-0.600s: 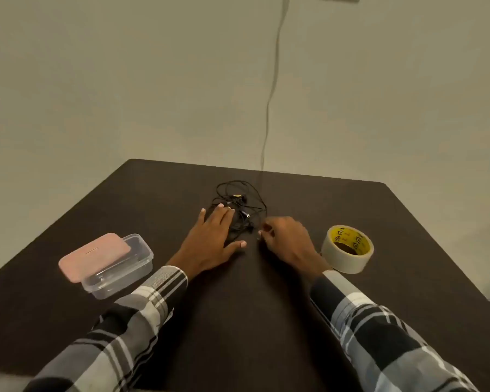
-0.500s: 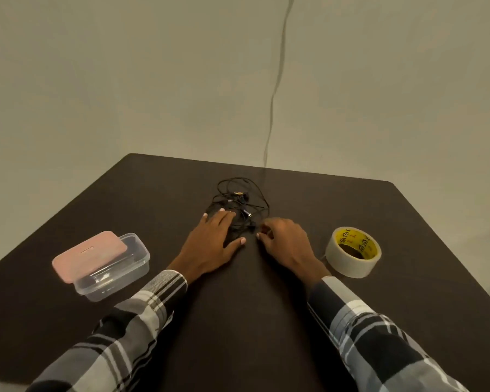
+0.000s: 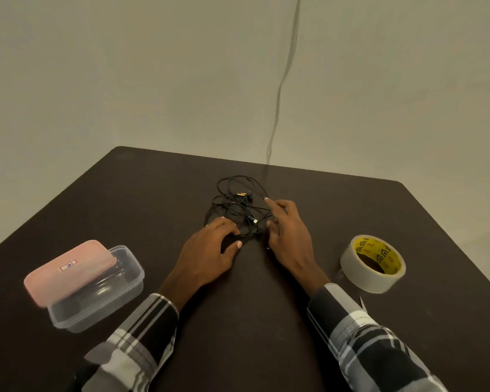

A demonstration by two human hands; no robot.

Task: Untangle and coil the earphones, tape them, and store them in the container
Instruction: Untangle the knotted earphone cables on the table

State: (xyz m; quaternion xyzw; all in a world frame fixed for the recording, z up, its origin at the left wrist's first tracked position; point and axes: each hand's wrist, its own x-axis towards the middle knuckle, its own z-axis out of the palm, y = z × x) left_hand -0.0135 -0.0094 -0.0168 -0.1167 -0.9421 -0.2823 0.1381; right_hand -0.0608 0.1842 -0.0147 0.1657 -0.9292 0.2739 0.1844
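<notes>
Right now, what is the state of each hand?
Left hand: fingers curled on the earphones; whether gripping, cannot tell.
Right hand: open, fingers at the tangle, holding nothing.

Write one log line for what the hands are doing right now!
left hand: on earphones | right hand: touching cable | tape: untouched | container: lid ajar
</notes>
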